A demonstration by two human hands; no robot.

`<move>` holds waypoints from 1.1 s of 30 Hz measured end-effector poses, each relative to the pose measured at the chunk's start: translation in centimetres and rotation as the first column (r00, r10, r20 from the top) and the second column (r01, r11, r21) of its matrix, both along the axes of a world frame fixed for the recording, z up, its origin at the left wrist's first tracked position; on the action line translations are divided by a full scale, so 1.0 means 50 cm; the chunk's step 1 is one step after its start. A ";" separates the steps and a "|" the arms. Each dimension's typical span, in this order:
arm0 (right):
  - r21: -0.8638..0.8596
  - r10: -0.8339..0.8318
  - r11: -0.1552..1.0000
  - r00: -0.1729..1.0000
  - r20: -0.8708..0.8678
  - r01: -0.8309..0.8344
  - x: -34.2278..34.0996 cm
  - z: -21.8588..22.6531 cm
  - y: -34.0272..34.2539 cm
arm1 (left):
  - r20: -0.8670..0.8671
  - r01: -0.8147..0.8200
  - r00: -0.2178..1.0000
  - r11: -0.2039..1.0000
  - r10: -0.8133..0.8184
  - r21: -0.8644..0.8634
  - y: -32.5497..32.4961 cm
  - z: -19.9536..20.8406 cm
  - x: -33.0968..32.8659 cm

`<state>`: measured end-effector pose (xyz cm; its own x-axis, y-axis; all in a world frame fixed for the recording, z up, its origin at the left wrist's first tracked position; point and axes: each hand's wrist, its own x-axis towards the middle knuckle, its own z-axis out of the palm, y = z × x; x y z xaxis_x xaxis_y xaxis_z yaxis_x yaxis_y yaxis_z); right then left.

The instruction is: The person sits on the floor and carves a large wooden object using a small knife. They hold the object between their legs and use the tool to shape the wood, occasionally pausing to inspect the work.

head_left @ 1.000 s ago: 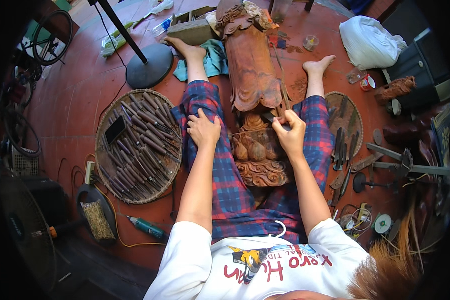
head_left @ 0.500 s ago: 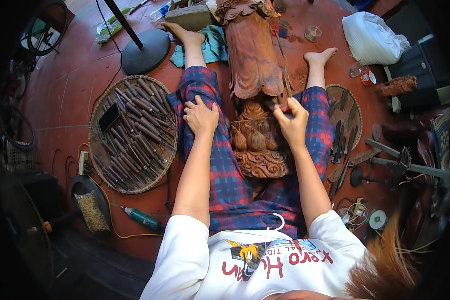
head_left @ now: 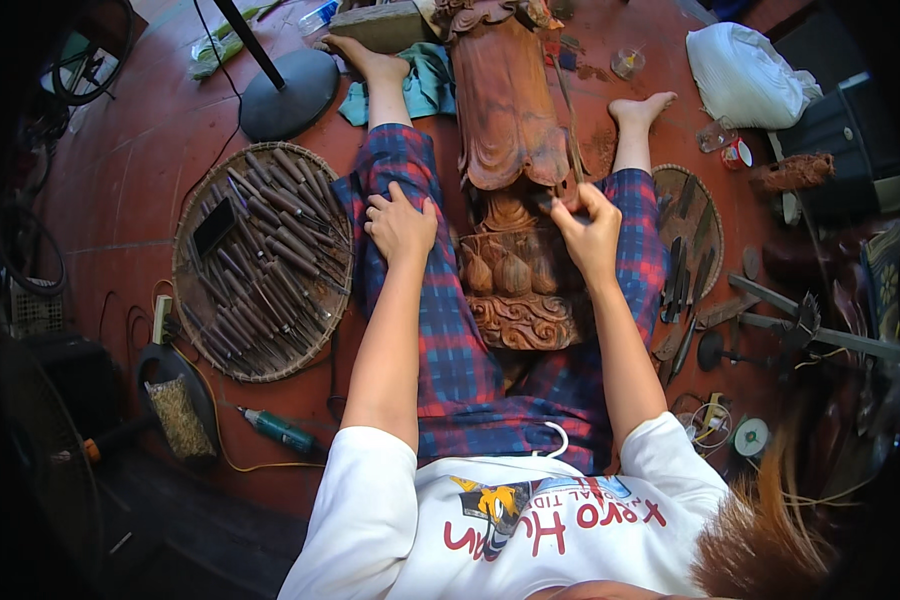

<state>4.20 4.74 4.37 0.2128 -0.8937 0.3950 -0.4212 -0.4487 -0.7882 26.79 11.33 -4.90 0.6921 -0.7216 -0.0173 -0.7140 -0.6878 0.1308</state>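
Observation:
Between my legs lies a large reddish-brown wood carving [head_left: 505, 110], with a smooth trunk-like part and a scrolled, carved base [head_left: 525, 318]. Along the right side of its narrow section, just below the flared lip, my right hand [head_left: 590, 237] is closed with fingers pinched on a small dark piece. Its kind is too small and hidden to tell. A thin strip of the carving rises just beyond those fingertips. My left hand [head_left: 402, 225] lies flat on my left knee, fingers spread, holding nothing.
To my left, a round woven tray [head_left: 185, 310] holds many wooden-handled carving tools and a black phone [head_left: 214, 228]. A green rotary tool [head_left: 275, 428] lies near it. At right are another tray [head_left: 715, 235] with blades, a metal clamp [head_left: 805, 325] and a white sack [head_left: 750, 75].
My right hand has shifted slightly, its fingers a little higher by the carving's edge. The whole view has tilted slightly. My left hand stays on my knee.

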 end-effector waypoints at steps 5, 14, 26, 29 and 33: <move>0.063 -0.021 0.998 1.000 -0.001 0.021 0.022 0.027 -0.020 | -0.002 0.001 1.000 1.000 -0.001 -0.022 -0.002 -0.005 0.000; 0.042 0.017 0.999 0.998 -0.057 -0.015 0.024 0.028 -0.022 | 0.000 -0.008 1.000 1.000 0.008 -0.017 -0.004 -0.006 0.001; 0.105 0.084 0.992 0.976 -0.201 -0.064 0.011 0.046 -0.024 | -0.066 -0.020 0.998 1.000 0.021 0.019 -0.001 0.001 0.005; 0.078 0.064 0.996 0.975 -0.212 -0.048 0.035 0.051 -0.033 | -0.059 -0.021 0.998 1.000 0.022 0.022 -0.006 0.002 0.005; 0.083 0.115 0.991 0.974 -0.193 -0.101 0.013 0.035 -0.030 | -0.021 -0.020 1.000 1.000 0.020 -0.002 -0.007 0.001 0.002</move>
<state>4.84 3.26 6.10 0.3769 -0.8856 0.2715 -0.5230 -0.4454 -0.7267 26.90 10.97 -4.83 0.7057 -0.7078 -0.0305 -0.6973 -0.7016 0.1468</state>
